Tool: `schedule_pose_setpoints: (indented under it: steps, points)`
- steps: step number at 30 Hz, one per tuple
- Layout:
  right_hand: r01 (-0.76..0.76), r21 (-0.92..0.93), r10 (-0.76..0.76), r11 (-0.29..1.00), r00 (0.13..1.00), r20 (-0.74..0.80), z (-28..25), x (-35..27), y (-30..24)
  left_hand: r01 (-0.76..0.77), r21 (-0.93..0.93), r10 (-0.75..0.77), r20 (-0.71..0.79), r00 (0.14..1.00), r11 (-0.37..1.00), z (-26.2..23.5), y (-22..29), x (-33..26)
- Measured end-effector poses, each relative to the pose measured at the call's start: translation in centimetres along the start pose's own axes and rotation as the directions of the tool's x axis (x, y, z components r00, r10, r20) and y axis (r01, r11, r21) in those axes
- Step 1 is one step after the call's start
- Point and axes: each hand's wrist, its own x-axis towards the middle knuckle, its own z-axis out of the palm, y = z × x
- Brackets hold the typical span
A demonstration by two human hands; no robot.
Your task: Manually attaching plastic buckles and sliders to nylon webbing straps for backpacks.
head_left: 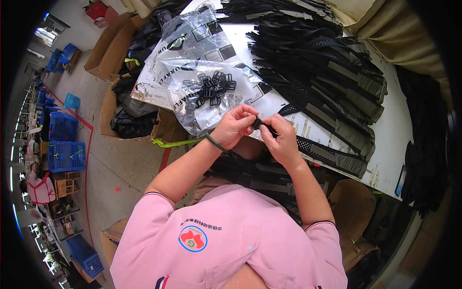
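Close above the table's near edge, my two hands meet at a small black plastic buckle (257, 123). My left hand (233, 127) pinches it between thumb and fingertips. From the other side my right hand (282, 138) is closed on a black strap (271, 130) that runs to the buckle; whether it is threaded through is too small to tell. Just beyond my left hand, a clear plastic bag (192, 62) lies on the white table (244, 43) with several black buckles (211, 90) in it. Black mesh pieces with grey panels (332, 91) are piled to the right.
Open cardboard boxes (107, 52) with dark goods stand left of the table. A yellow-green strip (175, 143) hangs by my left wrist. More black pieces (423, 168) lie at the far right. Blue crates (66, 156) and another person (39, 188) are far left.
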Motion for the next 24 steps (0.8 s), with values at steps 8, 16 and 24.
schedule_pose_setpoints:
  steps: [8, 16, 24]
  points:
    - [-0.36, 0.469, 0.241, 0.806, 0.925, 0.295, -1.2, 0.4, 0.9, 0.0, -0.018, 0.0, 0.011, 1.0, 1.0, 0.9, 0.5, 0.0]
    - [-0.324, 0.416, 0.254, 0.85, 0.943, 0.215, -1.6, 0.7, 0.3, 0.054, 0.289, -0.039, -0.057, 0.998, 0.956, 1.6, 1.7, 0.3]
    - [0.167, -0.045, -0.166, 0.985, 0.985, 0.038, -1.8, 0.9, 0.3, 0.107, -0.198, -0.13, -0.108, 0.986, 0.974, 3.6, 0.5, -0.4]
